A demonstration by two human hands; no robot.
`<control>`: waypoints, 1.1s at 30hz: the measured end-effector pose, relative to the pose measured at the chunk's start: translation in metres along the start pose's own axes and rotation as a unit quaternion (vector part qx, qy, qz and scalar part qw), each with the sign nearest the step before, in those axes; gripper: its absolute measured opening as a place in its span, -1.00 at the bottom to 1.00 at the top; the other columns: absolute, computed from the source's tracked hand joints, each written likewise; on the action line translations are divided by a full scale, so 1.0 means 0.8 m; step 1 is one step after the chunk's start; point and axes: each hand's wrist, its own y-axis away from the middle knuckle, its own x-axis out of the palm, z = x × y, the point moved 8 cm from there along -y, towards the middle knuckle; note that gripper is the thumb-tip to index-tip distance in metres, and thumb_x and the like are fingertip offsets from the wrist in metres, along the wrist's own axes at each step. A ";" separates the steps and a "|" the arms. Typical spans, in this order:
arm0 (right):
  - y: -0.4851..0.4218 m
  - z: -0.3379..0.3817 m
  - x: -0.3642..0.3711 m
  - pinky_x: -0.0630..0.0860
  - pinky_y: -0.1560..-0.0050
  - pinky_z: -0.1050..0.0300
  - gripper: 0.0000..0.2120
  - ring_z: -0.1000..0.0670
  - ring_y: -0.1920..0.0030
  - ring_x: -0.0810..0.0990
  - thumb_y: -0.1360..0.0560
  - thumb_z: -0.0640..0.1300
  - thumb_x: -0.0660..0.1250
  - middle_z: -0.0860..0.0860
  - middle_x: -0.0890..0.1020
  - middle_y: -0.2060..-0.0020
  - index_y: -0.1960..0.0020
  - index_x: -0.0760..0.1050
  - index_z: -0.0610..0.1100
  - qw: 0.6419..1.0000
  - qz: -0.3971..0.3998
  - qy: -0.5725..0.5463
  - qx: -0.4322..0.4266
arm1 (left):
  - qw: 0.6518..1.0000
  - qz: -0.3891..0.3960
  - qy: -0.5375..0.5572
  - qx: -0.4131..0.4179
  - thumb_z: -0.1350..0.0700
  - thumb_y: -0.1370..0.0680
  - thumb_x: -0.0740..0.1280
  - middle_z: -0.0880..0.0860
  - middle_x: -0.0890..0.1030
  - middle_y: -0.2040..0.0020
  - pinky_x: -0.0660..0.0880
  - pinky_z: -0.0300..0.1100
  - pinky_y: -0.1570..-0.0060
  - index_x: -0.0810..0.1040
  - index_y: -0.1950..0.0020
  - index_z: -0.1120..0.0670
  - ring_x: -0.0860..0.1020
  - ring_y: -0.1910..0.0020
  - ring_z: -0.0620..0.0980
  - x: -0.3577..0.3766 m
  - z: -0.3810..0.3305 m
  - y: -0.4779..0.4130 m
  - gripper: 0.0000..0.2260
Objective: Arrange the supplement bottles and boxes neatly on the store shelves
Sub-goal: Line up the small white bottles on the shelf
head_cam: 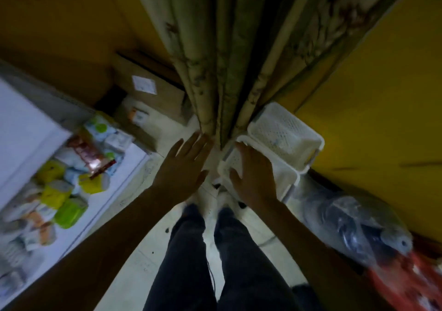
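Hovering spread and empty: left hand (184, 166), right hand (254, 178) | curtain (215, 59) ahead | baskets (283, 128) right

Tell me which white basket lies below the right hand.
The nearer basket, under the right hand; the other basket sits farther off beside the curtain.

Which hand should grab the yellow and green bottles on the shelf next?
Probably the left hand: it is open, empty and on the same side as the shelf holding the bottles. The right hand is open too, but over the white basket on the opposite side.
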 end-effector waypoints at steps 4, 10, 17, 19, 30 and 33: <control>0.018 0.147 -0.084 0.45 -0.25 -0.18 -0.33 -0.15 -0.30 0.46 -0.32 -0.09 0.52 -0.16 0.52 -0.28 -0.36 0.36 -0.15 0.965 -0.109 0.058 -0.231 | 0.987 -0.096 -0.067 -0.111 -0.08 -0.55 0.27 0.17 0.18 -0.52 0.11 0.17 -0.43 0.11 -0.53 0.14 0.11 -0.51 0.13 -0.102 0.047 0.052 -0.36; 0.045 0.329 -0.177 0.09 -0.41 -0.12 -0.48 -0.12 -0.44 0.30 -0.54 -0.03 0.17 -0.12 0.37 -0.43 -0.46 0.19 -0.12 0.855 -0.200 0.109 -0.465 | 0.938 -0.238 -0.204 -0.146 -0.13 -0.61 0.12 0.10 0.16 -0.53 0.05 0.17 -0.46 0.16 -0.52 0.12 0.08 -0.53 0.10 -0.291 0.083 0.150 -0.45; 0.118 0.545 -0.238 0.19 -0.41 -0.20 -0.46 -0.14 -0.45 0.29 -0.50 -0.07 0.24 -0.14 0.35 -0.44 -0.44 0.24 -0.16 0.715 -0.248 0.047 -0.652 | 0.846 -0.331 -0.337 -0.248 -0.08 -0.61 0.15 0.12 0.15 -0.51 0.09 0.14 -0.45 0.10 -0.53 0.14 0.11 -0.52 0.09 -0.460 0.125 0.306 -0.44; 0.140 0.600 -0.245 0.24 -0.40 -0.21 -0.47 -0.14 -0.45 0.30 -0.50 -0.07 0.23 -0.14 0.35 -0.44 -0.44 0.25 -0.16 0.686 -0.254 0.038 -0.681 | 0.826 -0.342 -0.351 -0.277 -0.08 -0.61 0.14 0.13 0.17 -0.51 0.12 0.14 -0.45 0.12 -0.52 0.16 0.14 -0.51 0.11 -0.493 0.139 0.345 -0.45; 0.139 0.844 -0.215 0.21 -0.41 0.08 -0.47 -0.01 -0.48 0.19 -0.59 -0.08 0.22 -0.01 0.22 -0.51 -0.51 0.15 -0.07 0.745 -0.103 -0.019 -0.659 | 0.837 -0.341 -0.225 -0.363 -0.19 -0.59 -0.02 0.05 0.21 -0.53 0.11 -0.06 -0.46 0.22 -0.52 0.10 0.14 -0.52 0.00 -0.622 0.311 0.460 -0.42; 0.103 0.919 -0.189 0.27 -0.33 0.08 -0.47 -0.04 -0.46 0.23 -0.61 -0.14 0.18 -0.02 0.22 -0.50 -0.53 0.09 -0.06 0.798 -0.037 -0.023 -0.601 | 0.865 -0.335 -0.091 -0.363 -0.19 -0.58 0.06 0.01 0.33 -0.48 0.29 -0.03 -0.39 0.25 -0.50 0.03 0.30 -0.44 -0.02 -0.625 0.381 0.479 -0.46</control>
